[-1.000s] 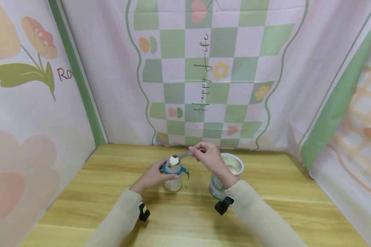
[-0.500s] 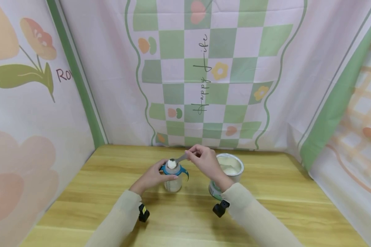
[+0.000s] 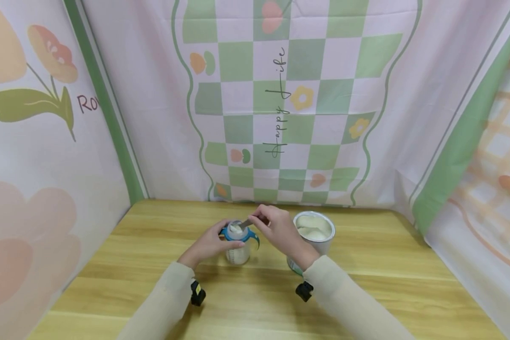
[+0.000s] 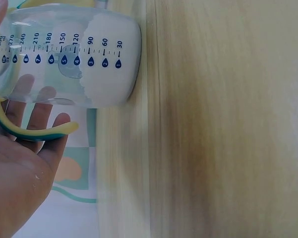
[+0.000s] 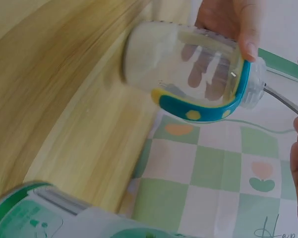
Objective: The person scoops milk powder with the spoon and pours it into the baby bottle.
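At lower centre of the head view, my left grip (image 3: 211, 242) holds the clear, blue-handled plastic bottle (image 3: 238, 255) while my right grip (image 3: 279, 230) pinches a grey metal spoon (image 5: 282, 96) at its mouth, apparently emptying white powder (image 3: 235, 228) in, so next I'd tip the spoon right over.

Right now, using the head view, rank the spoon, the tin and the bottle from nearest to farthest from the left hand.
1. Bottle: gripped by the left hand.
2. Spoon: head in the bottle's mouth, handle toward the right.
3. Tin: farthest right, standing past the spoon.
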Action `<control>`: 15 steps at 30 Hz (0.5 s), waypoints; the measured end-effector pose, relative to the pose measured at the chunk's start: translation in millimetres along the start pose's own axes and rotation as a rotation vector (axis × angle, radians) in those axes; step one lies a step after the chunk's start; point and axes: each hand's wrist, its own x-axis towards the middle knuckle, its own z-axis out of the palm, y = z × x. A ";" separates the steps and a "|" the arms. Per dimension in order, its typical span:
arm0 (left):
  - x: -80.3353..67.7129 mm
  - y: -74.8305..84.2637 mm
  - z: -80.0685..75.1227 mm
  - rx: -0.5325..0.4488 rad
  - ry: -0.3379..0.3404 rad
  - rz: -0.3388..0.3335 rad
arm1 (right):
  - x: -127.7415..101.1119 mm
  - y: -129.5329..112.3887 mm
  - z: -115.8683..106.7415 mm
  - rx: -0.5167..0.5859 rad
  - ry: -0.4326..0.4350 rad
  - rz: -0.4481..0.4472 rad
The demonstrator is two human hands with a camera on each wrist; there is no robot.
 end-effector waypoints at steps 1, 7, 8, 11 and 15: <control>0.0 0.1 0.0 0.003 0.001 0.002 | -0.6 0.6 0.4 -0.012 0.000 -0.021; -1.2 1.7 0.1 0.013 0.000 0.000 | -4.2 5.6 0.0 -0.053 -0.013 -0.195; -1.2 1.5 -0.1 0.014 0.002 -0.003 | -4.4 6.3 -0.6 -0.052 -0.015 -0.224; -1.3 2.1 -0.1 0.008 0.004 -0.002 | -4.8 8.6 -2.9 -0.046 -0.029 -0.293; -0.4 1.0 -0.1 0.007 0.003 0.000 | -5.8 8.9 -7.6 -0.048 -0.066 -0.331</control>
